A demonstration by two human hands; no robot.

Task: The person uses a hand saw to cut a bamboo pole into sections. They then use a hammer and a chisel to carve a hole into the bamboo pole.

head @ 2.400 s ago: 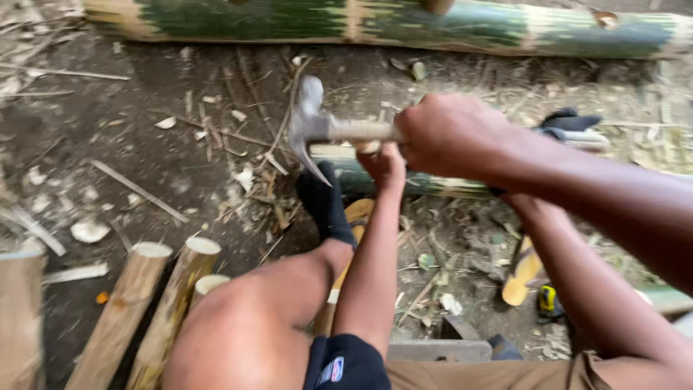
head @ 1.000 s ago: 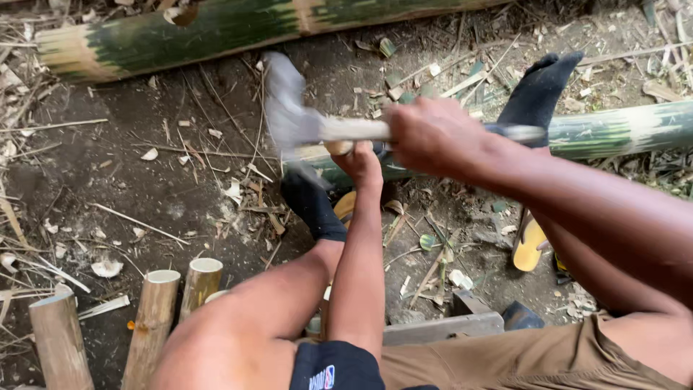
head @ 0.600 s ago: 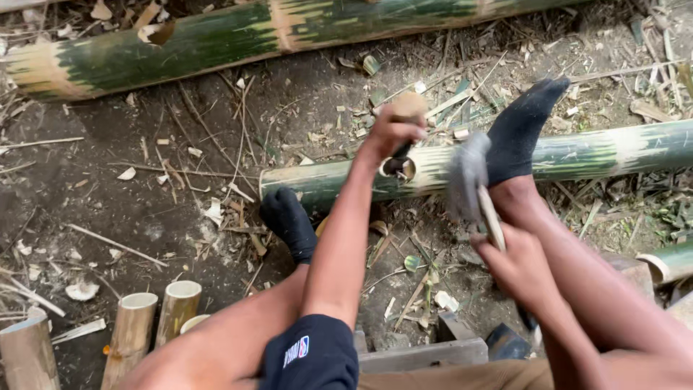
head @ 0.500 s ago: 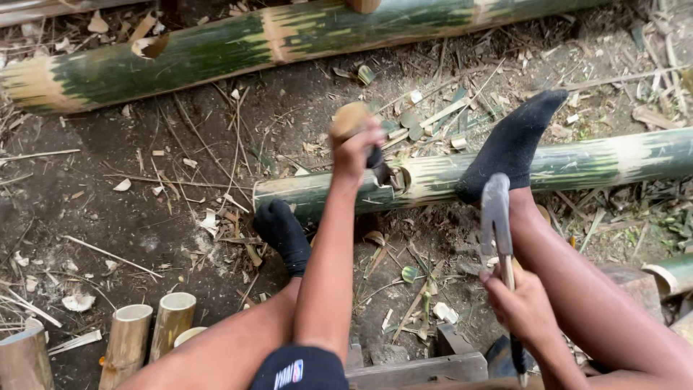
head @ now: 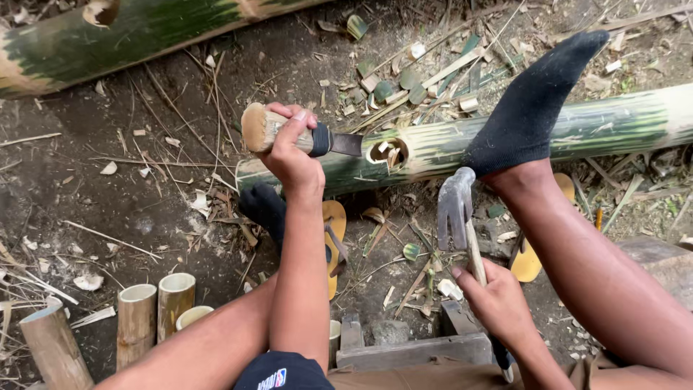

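Observation:
My left hand [head: 292,155] grips a chisel [head: 289,135] with a thick wooden handle, its blade pointing right toward a round hole [head: 388,152] cut in a green bamboo pole [head: 606,126] lying across the ground. My right hand [head: 498,303] holds a claw hammer [head: 456,209] low, head up, in front of the pole. My right foot in a black sock [head: 530,108] rests on the pole; the other socked foot [head: 263,206] is below it.
A second thick bamboo pole [head: 130,36] lies at the top left. Short cut bamboo sections [head: 155,310] stand at lower left. Chips and splinters litter the dirt. Yellow sandals [head: 333,242] and a wooden block [head: 415,350] lie near my legs.
The hammer, earlier raised over the chisel, has come down to the right and now rests low. My left hand has drawn the chisel out of the hole and to the left.

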